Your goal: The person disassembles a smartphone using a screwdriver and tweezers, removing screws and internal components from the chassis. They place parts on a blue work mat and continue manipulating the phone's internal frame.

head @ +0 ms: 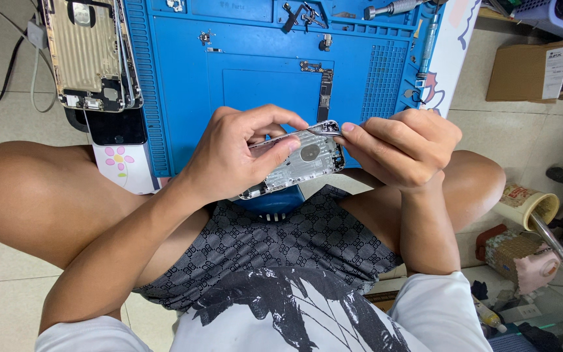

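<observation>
A blue ribbed silicone work mat (184, 78) covers the tabletop ahead of the person's knees. At its far left lie other stripped phone shells (92, 55), metallic and flat; a narrow logic board (324, 91) sits near the middle, and screwdrivers (395, 8) rest along the far edge. Held above the lap, in front of the mat, is a silver phone housing (301, 163), a thin rigid rectangle whose long axis runs from lower left to upper right. The left hand (236, 153) grips it from the left, fingers pinching its upper edge. The right hand (405, 146) meets it from the right, fingers pressed together around slim metal tweezers (326, 130) whose tips touch the housing's top corner.
</observation>
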